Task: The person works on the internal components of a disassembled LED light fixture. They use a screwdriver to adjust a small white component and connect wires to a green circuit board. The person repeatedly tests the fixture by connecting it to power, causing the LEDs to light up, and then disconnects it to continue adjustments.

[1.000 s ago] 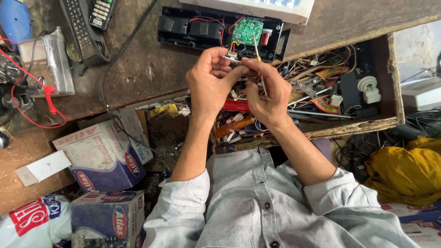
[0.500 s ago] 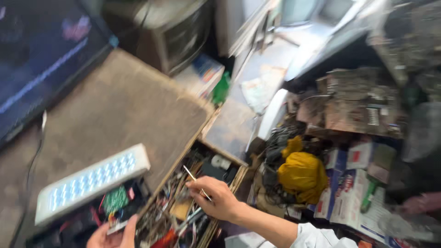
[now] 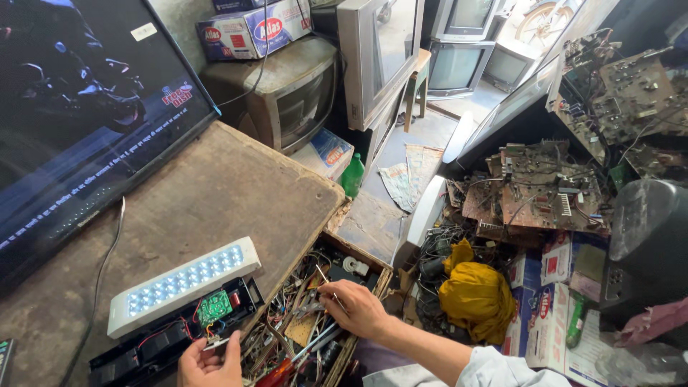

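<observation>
Wooden and worn, the counter point(image 3: 215, 193) carries an opened black lamp housing point(image 3: 168, 333) with a small green circuit board point(image 3: 213, 308) and red wires showing inside it; its white panel of small lights point(image 3: 183, 284) lies just beside it, resting partly on the housing's far edge. The left hand point(image 3: 209, 362) sits low at the picture's bottom edge, palm turned down, its fingers point(image 3: 215, 342) pressed together on a small pale part at the near end of the housing, right below the green board.

The right hand point(image 3: 356, 309) reaches out across an open wooden drawer point(image 3: 373, 276) crammed with wires, tools and scraps — the forearm runs in from the lower right, the wrist is nearly straight, the back of the hand faces up. Its fingers pinch a thin metal tool point(image 3: 324, 276), which slants up and away from the knuckles over the clutter; what its tip touches cannot be told.

A large flat screen point(image 3: 79, 122) leans along the counter's far left side. Down on the floor to the right lie a yellow cloth point(image 3: 476, 297), bare circuit boards point(image 3: 534, 190) and old box televisions point(image 3: 294, 93).
</observation>
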